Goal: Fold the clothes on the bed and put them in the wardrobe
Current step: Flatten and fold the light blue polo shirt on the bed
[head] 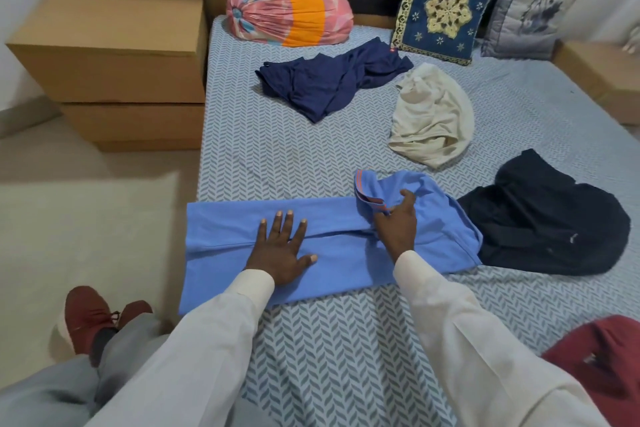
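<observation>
Folding blue shirt (346, 270) at near left edge of bed (311, 156), left end overhanging the side. Left hand (280, 250) flat, fingers spread, pressing folded body; right hand (394, 222) pinching red-striped trim (360, 184) at right end. Risks, judged: sliding floorward on releasing pressure, owing to overhang; undoing lengthwise fold by tugging trim hard; catching black garment (554, 218), touching at right, in next fold.

Light-blue shirt (339, 263) folded lengthwise at bed (242, 135) edge; navy garment (332, 83), cream garment (433, 118), black garment (547, 218) crumpled beyond.
</observation>
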A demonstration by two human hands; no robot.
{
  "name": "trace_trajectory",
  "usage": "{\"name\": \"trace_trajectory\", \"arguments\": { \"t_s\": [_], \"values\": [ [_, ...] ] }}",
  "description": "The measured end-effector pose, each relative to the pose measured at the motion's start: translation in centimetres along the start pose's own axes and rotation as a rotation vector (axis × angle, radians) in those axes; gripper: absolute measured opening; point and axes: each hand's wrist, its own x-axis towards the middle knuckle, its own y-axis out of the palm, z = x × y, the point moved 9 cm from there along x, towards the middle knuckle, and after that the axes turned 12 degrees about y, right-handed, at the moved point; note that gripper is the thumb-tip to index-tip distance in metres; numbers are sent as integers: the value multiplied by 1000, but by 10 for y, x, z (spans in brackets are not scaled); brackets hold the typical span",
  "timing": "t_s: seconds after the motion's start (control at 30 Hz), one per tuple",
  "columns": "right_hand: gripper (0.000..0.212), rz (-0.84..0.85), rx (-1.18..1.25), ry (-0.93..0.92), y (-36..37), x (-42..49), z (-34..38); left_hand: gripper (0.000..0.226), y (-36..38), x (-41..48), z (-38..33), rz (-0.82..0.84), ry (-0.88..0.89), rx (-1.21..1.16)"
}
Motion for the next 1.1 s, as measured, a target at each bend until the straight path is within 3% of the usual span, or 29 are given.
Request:
{"name": "trace_trajectory", "arguments": {
  "t_s": [0.1, 0.2, 0.3, 0.43, 0.53, 0.63, 0.7, 0.8, 0.93, 1.1],
  "values": [
    [83, 88, 64, 104, 1, 12, -5, 116, 2, 0, 2, 21, -10, 6],
    [77, 116, -103, 35, -1, 21, 10, 116, 3, 1, 2, 48, -26, 5],
    [73, 31, -54, 72, -20, 19, 13, 93, 4, 2, 3, 64, -45, 3],
    [72, -106, 169, 227, -39, -9, -17, 100, 6, 2, 4, 68, -42, 6],
    [69, -167, 208, 308, -44, -27, -37, 84, 6, 1, 3, 84, -47, 6],
    [76, -229, 225, 364, -54, -40, -55, 83, 4, 0, 2, 84, -49, 3],
    [75, -283, 225, 319, -65, -38, -57, 83, 4, 0, 2, 83, -51, -1],
    [56, -320, 143, 145, -79, -13, -36, 82, 3, -1, 2, 84, -60, 3],
    [31, -95, -139, -46, -62, 49, 13, 83, 5, 1, 3, 93, -72, 3],
    [58, 240, -526, -21, -7, 80, 36, 83, 7, 4, 4, 88, -81, -3]
  ]
}}
